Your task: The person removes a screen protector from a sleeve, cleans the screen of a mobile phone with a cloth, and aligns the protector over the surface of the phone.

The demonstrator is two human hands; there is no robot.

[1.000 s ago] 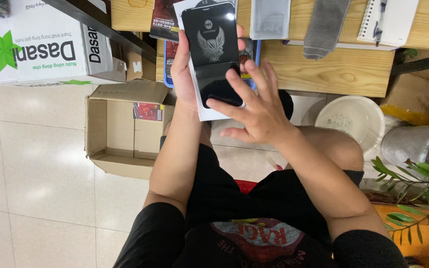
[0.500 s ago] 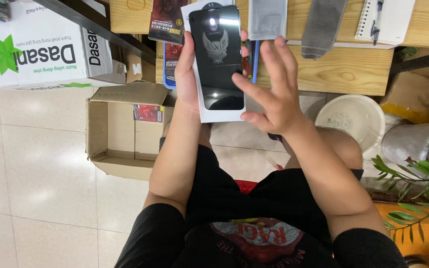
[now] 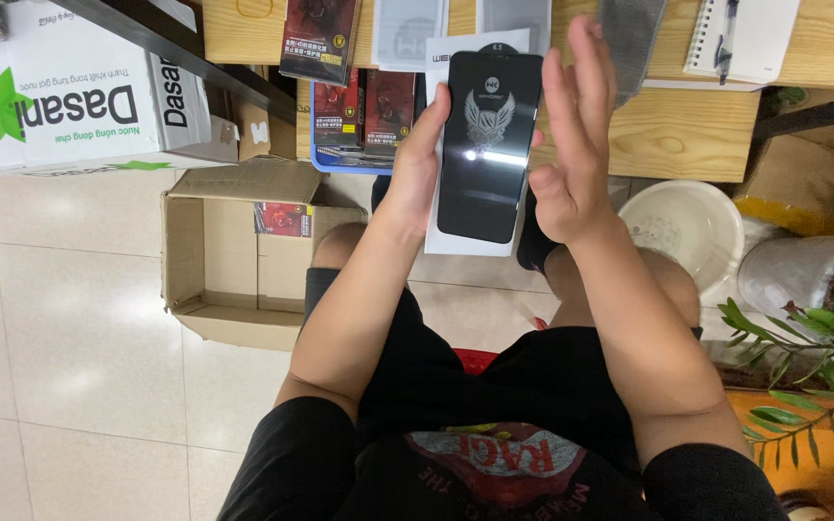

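Left hand: we see the left hand [image 3: 415, 174] holding the white flat package [image 3: 475, 193] from its left edge, the grip closed around it with the thumb on the front (the fingers behind are hidden).

Package: the white flat package carries a glossy black screen protector [image 3: 489, 145] with a winged emblem on its face; it is held upright above the knees, near the front edge of the wooden table [image 3: 687, 135].

Right hand: the right hand [image 3: 571, 145] stands just right of the package, palm turned toward it, fingers spread and straight, its grip open and holding nothing.

Change since earlier: half a second ago we saw the right fingers lying across the black face of the protector; now they have lifted off to the right side, and the package sits a little lower and more tilted in view.

Left of us: an open cardboard box [image 3: 243, 260] lies on the tiled floor [image 3: 60, 338], with one small red packet [image 3: 282, 219] inside; farther left is a white carton with a green star [image 3: 60, 96].

Far side: a blue tray of red-and-black packets [image 3: 364, 116] stands at the table edge, and a spiral notebook with a pen [image 3: 740, 39] lies far right.

Right of us: a white bucket [image 3: 687, 227] and a green leafy plant [image 3: 803, 347] stand near the right knee.
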